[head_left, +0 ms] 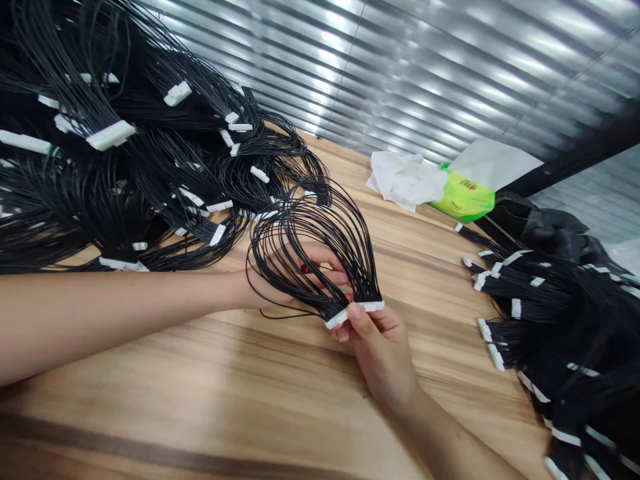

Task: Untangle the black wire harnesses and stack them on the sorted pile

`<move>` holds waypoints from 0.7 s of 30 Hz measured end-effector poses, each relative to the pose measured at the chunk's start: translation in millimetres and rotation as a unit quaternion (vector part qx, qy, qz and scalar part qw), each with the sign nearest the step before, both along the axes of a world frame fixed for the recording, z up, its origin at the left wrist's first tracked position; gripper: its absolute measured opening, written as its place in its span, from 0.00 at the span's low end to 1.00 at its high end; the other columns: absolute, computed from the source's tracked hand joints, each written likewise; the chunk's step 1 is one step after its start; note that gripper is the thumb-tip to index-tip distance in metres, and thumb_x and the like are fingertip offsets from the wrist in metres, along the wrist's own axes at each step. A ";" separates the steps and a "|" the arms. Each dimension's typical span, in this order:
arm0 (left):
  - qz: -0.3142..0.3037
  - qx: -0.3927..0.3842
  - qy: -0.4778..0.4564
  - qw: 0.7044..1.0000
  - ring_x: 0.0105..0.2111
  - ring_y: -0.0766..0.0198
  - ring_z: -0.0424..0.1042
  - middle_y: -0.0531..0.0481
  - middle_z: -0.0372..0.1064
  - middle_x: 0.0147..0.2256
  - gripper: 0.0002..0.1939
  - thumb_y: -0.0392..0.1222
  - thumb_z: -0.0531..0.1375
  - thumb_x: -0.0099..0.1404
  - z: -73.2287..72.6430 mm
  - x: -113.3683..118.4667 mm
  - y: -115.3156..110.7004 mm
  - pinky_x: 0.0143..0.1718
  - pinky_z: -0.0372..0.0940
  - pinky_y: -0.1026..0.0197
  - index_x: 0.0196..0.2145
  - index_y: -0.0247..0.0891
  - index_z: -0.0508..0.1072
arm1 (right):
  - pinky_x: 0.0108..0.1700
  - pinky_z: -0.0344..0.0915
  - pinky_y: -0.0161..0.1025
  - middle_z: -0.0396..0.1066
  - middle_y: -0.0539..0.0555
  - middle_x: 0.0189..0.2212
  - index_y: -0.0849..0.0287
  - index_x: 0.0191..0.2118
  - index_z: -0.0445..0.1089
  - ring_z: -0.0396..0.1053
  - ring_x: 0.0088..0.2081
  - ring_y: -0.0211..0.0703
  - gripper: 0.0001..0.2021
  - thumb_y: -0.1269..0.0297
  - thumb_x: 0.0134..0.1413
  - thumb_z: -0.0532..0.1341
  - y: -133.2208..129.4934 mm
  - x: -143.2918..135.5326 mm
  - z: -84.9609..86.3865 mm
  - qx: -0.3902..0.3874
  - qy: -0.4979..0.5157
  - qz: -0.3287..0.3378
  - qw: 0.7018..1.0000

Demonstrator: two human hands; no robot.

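Looped black wire harness point(310, 247) between both hands, above a wood-grain table point(200, 400).

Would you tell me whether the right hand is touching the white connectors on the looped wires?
Touching: the head view shows the thumb of the right hand lying over the neighbouring ends of both white connectors.

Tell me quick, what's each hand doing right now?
Left hand: at the looped black wires, partly hidden behind them; grip can't be told.
Right hand: closed, pinching the white connectors at the wire ends, thumb on top.
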State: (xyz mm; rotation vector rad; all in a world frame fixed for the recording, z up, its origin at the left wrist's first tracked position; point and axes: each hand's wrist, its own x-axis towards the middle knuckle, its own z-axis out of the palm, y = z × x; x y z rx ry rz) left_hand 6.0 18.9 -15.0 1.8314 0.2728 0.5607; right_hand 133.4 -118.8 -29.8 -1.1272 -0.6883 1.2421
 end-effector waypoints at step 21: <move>0.149 0.406 -0.033 0.901 0.21 0.73 0.68 0.61 0.72 0.21 0.08 0.40 0.55 0.70 2.5 -14.3 -7.2 0.31 0.55 0.63 0.37 0.40 0.74 | 0.24 0.56 0.35 0.64 0.46 0.17 0.58 0.22 0.69 0.56 0.20 0.33 0.15 0.53 0.46 0.69 9.4 7.3 5.4 0.013 -0.045 -0.218 0.975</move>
